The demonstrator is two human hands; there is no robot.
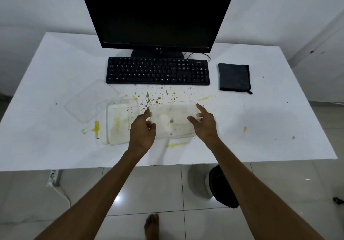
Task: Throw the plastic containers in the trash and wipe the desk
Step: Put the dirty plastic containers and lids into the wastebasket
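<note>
Both hands sit at mid-frame on one clear plastic container point(174, 120). The left hand point(142, 129) curls its fingers round the container's left end; the right hand point(204, 122) takes the right end between thumb and fingers. Whether the container is lifted or resting on the desk point(55, 146) I cannot tell.

Just left of it lies a second container point(121, 122), smeared yellow inside, and a clear lid point(89, 101) further left and up. Yellow smears and dark crumbs spread across the desk below the keyboard point(158, 71). A dark folded cloth point(234, 76) lies at right. A black-lined trash bin point(217, 187) stands on the floor, lower right.

The clearing step looks barely begun. Next, the held container likely needs carrying level, down and right to the bin, so no residue spills.
</note>
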